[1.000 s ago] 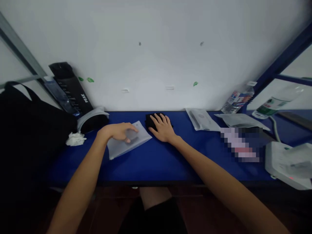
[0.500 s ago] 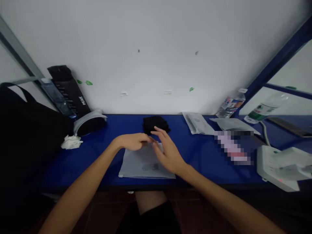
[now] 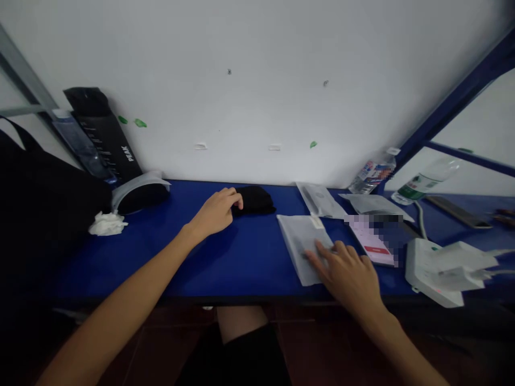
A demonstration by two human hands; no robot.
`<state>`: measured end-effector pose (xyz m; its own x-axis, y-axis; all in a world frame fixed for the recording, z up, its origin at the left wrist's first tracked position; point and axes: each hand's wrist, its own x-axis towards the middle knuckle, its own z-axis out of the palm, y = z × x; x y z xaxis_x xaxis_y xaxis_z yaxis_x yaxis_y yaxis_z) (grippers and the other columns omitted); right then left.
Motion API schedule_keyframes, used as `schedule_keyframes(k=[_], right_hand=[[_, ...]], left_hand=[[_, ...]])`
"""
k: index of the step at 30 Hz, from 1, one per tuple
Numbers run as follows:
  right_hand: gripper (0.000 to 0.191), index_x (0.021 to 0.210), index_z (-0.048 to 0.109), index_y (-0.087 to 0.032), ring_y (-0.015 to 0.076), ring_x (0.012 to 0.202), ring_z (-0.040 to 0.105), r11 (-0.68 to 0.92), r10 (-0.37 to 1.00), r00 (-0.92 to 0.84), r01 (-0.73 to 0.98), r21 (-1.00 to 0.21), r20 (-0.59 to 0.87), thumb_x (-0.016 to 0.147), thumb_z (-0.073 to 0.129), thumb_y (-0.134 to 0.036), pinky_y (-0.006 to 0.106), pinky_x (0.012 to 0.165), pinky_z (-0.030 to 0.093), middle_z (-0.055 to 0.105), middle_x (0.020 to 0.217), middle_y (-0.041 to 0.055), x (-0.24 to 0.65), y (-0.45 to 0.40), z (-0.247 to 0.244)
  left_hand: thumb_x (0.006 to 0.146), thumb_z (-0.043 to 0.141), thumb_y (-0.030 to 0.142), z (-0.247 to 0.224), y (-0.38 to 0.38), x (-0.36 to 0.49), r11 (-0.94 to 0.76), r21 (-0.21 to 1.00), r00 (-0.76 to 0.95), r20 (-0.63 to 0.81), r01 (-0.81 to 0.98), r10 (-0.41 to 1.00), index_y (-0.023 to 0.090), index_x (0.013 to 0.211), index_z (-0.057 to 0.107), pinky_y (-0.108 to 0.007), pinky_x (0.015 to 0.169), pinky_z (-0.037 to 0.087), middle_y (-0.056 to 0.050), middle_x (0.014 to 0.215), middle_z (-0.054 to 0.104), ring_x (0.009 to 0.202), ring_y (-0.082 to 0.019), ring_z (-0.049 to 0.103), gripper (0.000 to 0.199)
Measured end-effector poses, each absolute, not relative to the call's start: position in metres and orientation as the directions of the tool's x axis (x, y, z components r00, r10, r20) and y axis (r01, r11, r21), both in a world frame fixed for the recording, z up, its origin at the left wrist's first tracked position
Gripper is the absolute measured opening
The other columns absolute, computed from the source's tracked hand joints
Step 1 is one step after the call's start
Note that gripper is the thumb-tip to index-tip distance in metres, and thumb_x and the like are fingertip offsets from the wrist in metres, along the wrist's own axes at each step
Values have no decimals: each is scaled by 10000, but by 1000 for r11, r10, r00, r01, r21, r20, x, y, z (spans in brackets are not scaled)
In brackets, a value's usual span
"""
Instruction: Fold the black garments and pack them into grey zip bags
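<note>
My left hand (image 3: 217, 212) is at the left end of a folded black cloth (image 3: 257, 199) near the wall, fingers curled against its edge; the thumb tip is hard to see. To the right, my right hand (image 3: 348, 274) lies palm down with fingers apart, its fingertips resting on a frosted translucent zip bag (image 3: 295, 241). This bag lies flat, turned at an angle, and part of it is under the hand. Just behind it is another frosted bag (image 3: 319, 199).
Right of the hand lie a phone (image 3: 376, 249), a third frosted bag (image 3: 376, 205) and a white power strip (image 3: 434, 273). Two plastic bottles, one with a green label (image 3: 420, 186), stand behind. On the left are crumpled tissue (image 3: 108, 224), a black bag (image 3: 44, 214) and a black PEAK item (image 3: 108, 139).
The zip bag has gone from in front of me to the right, turned, under my right hand. My hands have parted; the left has reached the black cloth. The view has shifted slightly.
</note>
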<state>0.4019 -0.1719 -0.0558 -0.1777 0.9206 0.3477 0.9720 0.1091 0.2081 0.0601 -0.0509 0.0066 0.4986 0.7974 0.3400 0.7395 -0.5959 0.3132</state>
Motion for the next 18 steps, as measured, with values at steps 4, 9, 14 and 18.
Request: schedule_keyframes(k=[4,9,14,18], right_hand=[[515,1343,793,-222,336,930,741,50,938,-128,970,240,323,1127,446,-535,445,750,561,726,1027,164,430,-165,-55],[408,1199,814,-211,355,1066,725,67,919,-125,984,163,374,1105,520,-476,473,841,567,735,1235,178,416,-155,-50],[425,1436,686,-183,369,1207,696,410,828,-323,906,-103,457,1093,501,-352,547,987,587,704,1353,191,358,-123,-27],[599,1571,576,-180,382,1352,634,620,738,-502,768,-159,451,974,522,-158,592,1079,563,610,1539,204,312,-62,-8]], left_hand=[[1053,418,173,-7,-48,73,-594,261,498,353,761,792,221,1492,601,-533,1215,465,-115,1616,583,1485,-311,544,477],[1120,458,392,-30,-35,73,-508,268,467,203,819,861,215,1729,331,-578,1317,350,-133,1821,301,1671,-346,315,646],[1095,525,386,-35,-29,72,-482,240,435,225,842,872,226,1683,425,-602,1253,405,-143,1729,468,1578,-380,441,618],[1058,584,353,-31,-29,71,-490,219,427,281,844,860,234,1562,567,-569,1144,493,-150,1560,617,1407,-376,579,519]])
